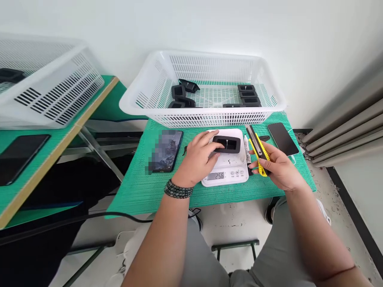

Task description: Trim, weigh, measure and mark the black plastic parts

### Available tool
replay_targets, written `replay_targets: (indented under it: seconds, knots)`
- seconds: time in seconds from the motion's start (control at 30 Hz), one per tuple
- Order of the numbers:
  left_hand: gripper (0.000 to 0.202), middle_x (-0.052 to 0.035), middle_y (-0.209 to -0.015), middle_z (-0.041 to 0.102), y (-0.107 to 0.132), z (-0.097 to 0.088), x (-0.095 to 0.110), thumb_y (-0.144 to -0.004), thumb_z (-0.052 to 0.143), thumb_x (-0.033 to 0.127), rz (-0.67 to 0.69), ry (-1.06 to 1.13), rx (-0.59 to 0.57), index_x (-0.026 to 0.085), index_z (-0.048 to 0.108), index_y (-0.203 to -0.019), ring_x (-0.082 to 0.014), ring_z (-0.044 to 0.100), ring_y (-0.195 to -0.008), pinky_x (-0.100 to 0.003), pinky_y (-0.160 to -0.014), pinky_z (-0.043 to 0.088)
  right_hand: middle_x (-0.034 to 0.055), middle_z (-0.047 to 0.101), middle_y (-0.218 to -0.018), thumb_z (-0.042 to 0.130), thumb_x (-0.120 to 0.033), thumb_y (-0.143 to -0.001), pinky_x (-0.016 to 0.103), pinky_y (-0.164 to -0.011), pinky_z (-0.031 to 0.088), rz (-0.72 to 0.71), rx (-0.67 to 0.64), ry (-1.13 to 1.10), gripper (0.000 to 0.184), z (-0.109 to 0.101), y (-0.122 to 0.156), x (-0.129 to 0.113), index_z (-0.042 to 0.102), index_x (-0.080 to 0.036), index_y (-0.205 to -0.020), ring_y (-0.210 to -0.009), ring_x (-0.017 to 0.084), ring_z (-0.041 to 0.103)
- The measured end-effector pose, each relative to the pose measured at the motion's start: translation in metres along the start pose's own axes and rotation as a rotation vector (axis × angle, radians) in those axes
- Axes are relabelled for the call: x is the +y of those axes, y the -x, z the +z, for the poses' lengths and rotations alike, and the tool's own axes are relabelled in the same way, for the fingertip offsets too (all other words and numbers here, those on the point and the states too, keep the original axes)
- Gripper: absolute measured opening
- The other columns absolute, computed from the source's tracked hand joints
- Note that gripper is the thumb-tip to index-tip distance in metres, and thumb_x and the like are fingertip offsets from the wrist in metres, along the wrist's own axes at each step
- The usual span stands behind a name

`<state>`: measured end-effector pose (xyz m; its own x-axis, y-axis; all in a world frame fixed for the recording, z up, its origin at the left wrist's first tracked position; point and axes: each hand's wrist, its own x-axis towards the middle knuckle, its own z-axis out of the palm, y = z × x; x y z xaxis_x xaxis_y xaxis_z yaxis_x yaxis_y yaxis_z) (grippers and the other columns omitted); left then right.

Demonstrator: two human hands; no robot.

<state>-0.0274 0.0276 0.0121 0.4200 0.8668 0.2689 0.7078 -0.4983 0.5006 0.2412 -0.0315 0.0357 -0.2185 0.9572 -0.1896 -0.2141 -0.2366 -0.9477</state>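
Note:
A white digital scale [209, 179] reading 25.6 lies on the green mat. Over its platform is a black rectangular plastic part [237, 139] with a hollow middle and a small light strip across it. My left hand [199, 155], a beaded bracelet at its wrist, closes on the part's left end, index fingertip in the hollow; whether the part touches the platform I cannot tell. To the right of the scale my right hand [277, 165] is closed around a yellow-and-black utility knife [260, 153], its blade end pointing up and away from me.
Behind the scale stands a white plastic basket [209, 115] holding several similar black parts [250, 93]. One phone [169, 153] lies left of the scale, another phone [283, 138] to the right with a white cable. At far left, a neighbouring table carries another basket [60, 91] and a dark phone [22, 157].

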Motion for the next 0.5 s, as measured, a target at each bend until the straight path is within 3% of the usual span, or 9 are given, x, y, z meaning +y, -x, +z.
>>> replay_targets:
  seconds: [0.13,0.23,0.33,0.5]
  knots:
    - [0.010,-0.0104,-0.138,0.068,-0.002,0.004,0.002,-0.092,0.061,0.026,-0.015,-0.002,0.117,0.022,0.071,-0.089,-0.0379,0.052,-0.137,-0.067,-0.113,0.040,0.0098,0.071,-0.121,0.076,-0.045,-0.090,0.028,-0.060,0.059,-0.064,-0.033,0.074,0.051,0.003,0.000,0.007,0.064,-0.026,-0.136,-0.070,0.013,0.070]
    - [0.018,-0.0114,-0.116,0.073,-0.003,0.007,0.003,-0.094,0.061,0.035,-0.007,0.122,0.276,0.021,0.066,-0.084,-0.0307,0.065,-0.115,-0.053,-0.103,0.051,0.0103,0.073,-0.118,0.074,-0.045,-0.093,0.027,-0.056,0.057,-0.116,-0.043,0.164,0.048,0.005,0.001,0.008,0.065,-0.025,-0.136,-0.065,0.012,0.069]
    - [0.027,-0.0088,-0.096,0.072,-0.004,0.011,0.005,-0.097,0.060,0.040,-0.033,0.290,0.453,0.020,0.063,-0.079,-0.0222,0.067,-0.090,-0.037,-0.081,0.056,0.0093,0.073,-0.114,0.074,-0.045,-0.093,0.027,-0.055,0.056,-0.163,-0.025,0.181,0.048,0.010,0.003,0.009,0.065,-0.025,-0.136,-0.065,0.013,0.070]
    - [0.051,-0.0066,-0.079,0.069,-0.004,0.015,0.011,-0.095,0.059,0.067,-0.148,0.546,0.623,0.019,0.063,-0.076,-0.0178,0.065,-0.071,-0.029,-0.061,0.051,0.0068,0.073,-0.104,0.072,-0.045,-0.095,0.026,-0.050,0.054,-0.226,-0.018,0.182,0.046,0.022,0.003,0.019,0.065,-0.025,-0.135,-0.061,0.013,0.068]
